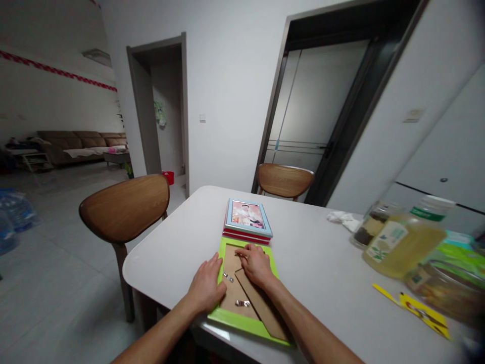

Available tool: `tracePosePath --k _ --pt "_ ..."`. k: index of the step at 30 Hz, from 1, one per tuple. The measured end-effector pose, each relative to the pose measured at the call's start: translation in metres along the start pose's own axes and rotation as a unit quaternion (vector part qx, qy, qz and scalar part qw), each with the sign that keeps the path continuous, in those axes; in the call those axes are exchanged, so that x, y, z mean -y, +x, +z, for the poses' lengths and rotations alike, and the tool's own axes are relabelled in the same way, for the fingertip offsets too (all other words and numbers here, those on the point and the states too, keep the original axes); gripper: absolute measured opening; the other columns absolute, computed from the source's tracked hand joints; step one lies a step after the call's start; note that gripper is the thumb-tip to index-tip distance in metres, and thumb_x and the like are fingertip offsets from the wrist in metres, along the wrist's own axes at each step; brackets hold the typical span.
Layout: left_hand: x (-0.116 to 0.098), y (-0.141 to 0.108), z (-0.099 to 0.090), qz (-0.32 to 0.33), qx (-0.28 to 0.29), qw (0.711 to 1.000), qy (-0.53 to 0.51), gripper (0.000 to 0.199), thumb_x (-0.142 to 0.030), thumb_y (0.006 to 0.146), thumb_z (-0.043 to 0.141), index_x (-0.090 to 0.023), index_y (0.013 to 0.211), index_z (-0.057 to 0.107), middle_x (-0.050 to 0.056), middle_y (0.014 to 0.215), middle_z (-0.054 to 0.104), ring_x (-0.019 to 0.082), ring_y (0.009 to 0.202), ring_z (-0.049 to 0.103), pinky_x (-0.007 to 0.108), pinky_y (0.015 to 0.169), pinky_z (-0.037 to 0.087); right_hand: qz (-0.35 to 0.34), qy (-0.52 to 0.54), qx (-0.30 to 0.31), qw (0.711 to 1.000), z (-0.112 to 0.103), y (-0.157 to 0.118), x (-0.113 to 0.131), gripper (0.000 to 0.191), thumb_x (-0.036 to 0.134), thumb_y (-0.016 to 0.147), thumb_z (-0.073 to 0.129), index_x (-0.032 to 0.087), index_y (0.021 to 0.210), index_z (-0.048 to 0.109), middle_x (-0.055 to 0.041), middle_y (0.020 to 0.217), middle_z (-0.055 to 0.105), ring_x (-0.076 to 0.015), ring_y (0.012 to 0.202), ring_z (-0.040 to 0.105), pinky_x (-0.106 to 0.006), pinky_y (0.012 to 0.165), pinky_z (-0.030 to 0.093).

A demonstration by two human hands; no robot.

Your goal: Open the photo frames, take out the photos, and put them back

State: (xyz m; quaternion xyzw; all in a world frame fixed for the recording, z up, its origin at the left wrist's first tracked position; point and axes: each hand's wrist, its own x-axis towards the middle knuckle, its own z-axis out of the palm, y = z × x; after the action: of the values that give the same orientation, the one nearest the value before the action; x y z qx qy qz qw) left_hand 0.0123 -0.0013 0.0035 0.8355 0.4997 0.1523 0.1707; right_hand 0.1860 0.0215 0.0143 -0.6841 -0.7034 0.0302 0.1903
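Note:
A lime-green picture frame (pixel 242 323) lies face down on the table, its brown backing board (pixel 230 290) showing. My left hand (pixel 206 285) grips the frame's left edge, thumb over the rim. The fingers of my right hand (pixel 257 264) are closed in a pinch on a small metal clip (pixel 237 254) near the top of the board. Two more metal pieces, a clip (pixel 228 276) at the left and another clip (pixel 242 303) lower down, sit on the board. A brown stand leg (pixel 261 308) lies slantwise along it, partly under my right wrist and forearm.
Stacked frames, a light blue one with a photo (pixel 248 215) on top, lie just beyond the green frame. At the right stand a jar (pixel 373 225), an oil bottle (pixel 403 247), a glass bowl (pixel 447 290) and a yellow packet (pixel 424 314). Wooden chairs (pixel 127 205) flank the white table (pixel 314 283).

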Motion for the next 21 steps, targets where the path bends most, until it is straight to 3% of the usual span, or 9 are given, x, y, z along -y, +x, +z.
tracePosePath --k 5,9,12,17,21 --pt "0.0 -0.001 -0.001 -0.003 -0.005 1.0 -0.004 0.061 -0.023 0.067 0.039 -0.01 0.126 0.031 0.007 0.136 0.025 0.017 0.124 0.022 0.029 0.102 0.013 -0.07 0.045 0.027 0.996 -0.023 -0.034 0.006 0.041 0.033 0.071 0.049 0.024 0.11 0.052 -0.006 0.112 0.049 -0.0185 0.1 0.043 -0.03 0.084 0.03" --pt "-0.001 -0.003 -0.002 -0.003 -0.003 1.0 -0.012 0.061 -0.023 0.067 0.039 -0.011 0.126 0.03 0.006 0.136 0.025 0.017 0.124 0.02 0.03 0.102 0.012 -0.13 0.109 0.078 0.982 -0.027 -0.069 0.011 0.028 0.034 0.062 0.058 0.025 0.088 0.063 -0.0046 0.114 0.049 -0.0207 0.104 0.042 -0.033 0.087 0.029" --pt "-0.001 -0.004 -0.003 0.001 -0.007 1.0 -0.017 0.06 -0.022 0.068 0.039 -0.01 0.126 0.03 0.007 0.136 0.025 0.017 0.124 0.021 0.03 0.102 0.012 -0.102 0.103 0.055 0.988 -0.021 -0.078 0.014 0.018 0.029 0.068 0.052 0.026 0.08 0.065 -0.0037 0.109 0.052 -0.0201 0.102 0.043 -0.034 0.087 0.03" --pt "-0.002 -0.006 -0.004 0.001 -0.007 1.0 -0.025 0.059 -0.025 0.07 0.039 -0.01 0.126 0.031 0.008 0.136 0.025 0.018 0.124 0.022 0.031 0.102 0.013 -0.052 0.081 0.022 0.995 -0.018 -0.077 0.003 0.038 0.039 0.068 0.053 0.023 0.102 0.058 -0.0076 0.116 0.049 -0.0223 0.104 0.042 -0.034 0.087 0.031" --pt "-0.007 -0.004 -0.002 -0.001 -0.019 0.999 -0.026 0.058 -0.034 0.073 0.04 -0.01 0.125 0.032 0.01 0.134 0.027 0.02 0.123 0.024 0.033 0.102 0.014 0.016 0.037 -0.012 0.999 -0.019 -0.077 -0.006 0.037 0.041 0.072 0.047 0.02 0.099 0.059 -0.009 0.102 0.057 -0.0225 0.093 0.048 -0.034 0.08 0.034"
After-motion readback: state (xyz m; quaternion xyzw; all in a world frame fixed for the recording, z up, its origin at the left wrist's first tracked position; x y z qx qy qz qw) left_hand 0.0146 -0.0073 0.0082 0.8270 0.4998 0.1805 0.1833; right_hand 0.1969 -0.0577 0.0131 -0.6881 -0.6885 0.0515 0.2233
